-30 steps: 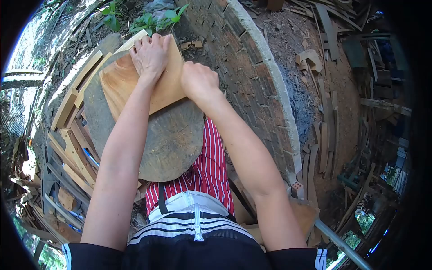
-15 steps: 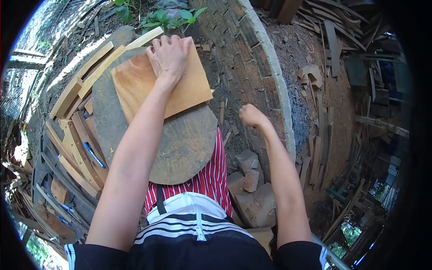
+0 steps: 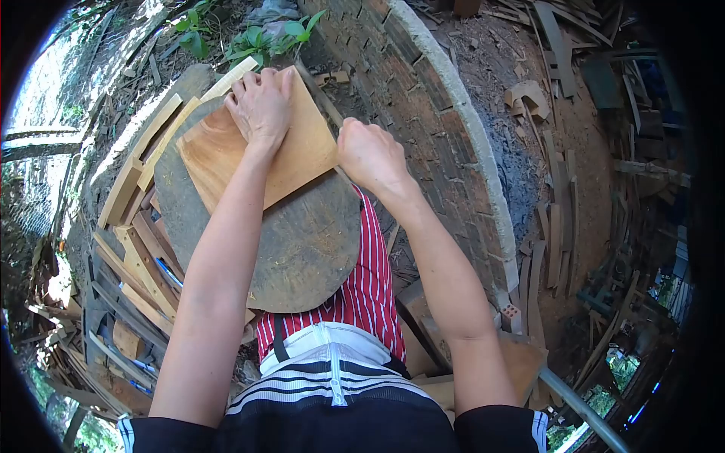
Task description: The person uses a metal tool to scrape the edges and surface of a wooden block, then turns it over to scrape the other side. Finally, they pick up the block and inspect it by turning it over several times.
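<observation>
From where I stand, the wooden board (image 3: 306,143) lies flat on the round stump (image 3: 302,257), right under the left hand (image 3: 260,106) and just to the left of the right hand (image 3: 370,155). Its longer axis seems to run crosswise, from beneath the left forearm over towards the right hand, though that forearm hides part of it. The left hand is the nearer one: it rests palm down by the board's far edge, fingers a little spread. The right hand is closed into a narrow fist at the right-hand edge; whether its knuckles touch the wood, I can't tell. The fist looks wrapped round a thin strip (image 3: 321,98) slanting away beyond it, beside that edge; what it is, I can't say.
</observation>
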A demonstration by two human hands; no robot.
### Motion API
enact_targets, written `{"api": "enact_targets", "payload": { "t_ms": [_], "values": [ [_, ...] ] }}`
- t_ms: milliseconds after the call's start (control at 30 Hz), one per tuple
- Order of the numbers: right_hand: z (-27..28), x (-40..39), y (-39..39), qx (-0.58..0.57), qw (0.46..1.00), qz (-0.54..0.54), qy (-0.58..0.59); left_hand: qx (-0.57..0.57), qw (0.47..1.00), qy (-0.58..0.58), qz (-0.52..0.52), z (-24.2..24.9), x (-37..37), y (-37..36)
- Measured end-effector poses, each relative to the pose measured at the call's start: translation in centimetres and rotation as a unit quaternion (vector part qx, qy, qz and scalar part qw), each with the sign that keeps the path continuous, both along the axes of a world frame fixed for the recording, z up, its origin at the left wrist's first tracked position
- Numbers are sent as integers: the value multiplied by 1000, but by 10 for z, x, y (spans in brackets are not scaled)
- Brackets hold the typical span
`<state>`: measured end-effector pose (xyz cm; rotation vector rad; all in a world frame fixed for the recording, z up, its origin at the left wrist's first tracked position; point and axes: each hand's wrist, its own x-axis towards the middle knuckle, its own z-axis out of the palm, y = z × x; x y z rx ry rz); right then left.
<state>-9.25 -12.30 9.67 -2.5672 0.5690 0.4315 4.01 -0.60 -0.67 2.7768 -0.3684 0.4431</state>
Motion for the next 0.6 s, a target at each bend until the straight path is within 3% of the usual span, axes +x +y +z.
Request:
{"api": "enact_targets", "payload": {
  "t_ms": [367, 600],
  "values": [
    [-13, 29, 3, -45, 992, 118, 23, 5, 1000, 19, 9, 5, -2, -3],
    [7, -7, 0, -35, 995, 86, 35, 3, 999, 43, 11, 8, -3, -3]
  ]
}}
